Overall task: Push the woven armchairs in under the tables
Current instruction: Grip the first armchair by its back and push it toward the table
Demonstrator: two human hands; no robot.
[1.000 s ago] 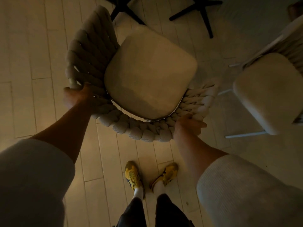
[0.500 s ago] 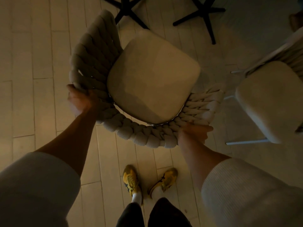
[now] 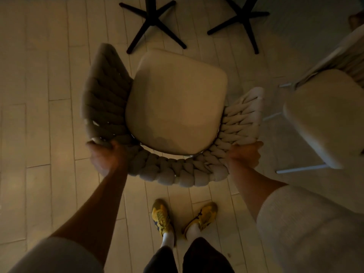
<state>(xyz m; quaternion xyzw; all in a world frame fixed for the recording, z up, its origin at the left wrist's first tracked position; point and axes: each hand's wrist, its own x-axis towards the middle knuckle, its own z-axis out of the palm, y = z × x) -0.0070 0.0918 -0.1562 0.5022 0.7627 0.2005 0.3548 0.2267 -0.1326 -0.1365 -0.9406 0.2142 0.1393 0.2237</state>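
centre of the head view: woven armchair, pale seat cushion up, braided back curving along its lower edge and up both sides. it stands on the plank floor, front edge turned toward the top of the frame.

lower left of the chair: left hand on the back's corner, fingers curled over the braided rim, tips hidden behind it. lower right: right hand grips the opposite corner, fingers wrapped round the outer weave; how tightly, cannot tell.

top of the frame: left table base and right table base, black crosses, columns running off the upper edge; tabletops not in shot. the chair's front edge sits just short of the left base's nearest feet.

right edge: second armchair, apart from the held one. yellow shoes at bottom centre, behind the chair back.

judgement: step in hand is the push of this chair. both hands are set and the chair is not yet tucked in. next move calls for an even shove from both hands toward the top of the frame, with the chair legs kept clear of the base's feet. the chair at the right waits its turn.
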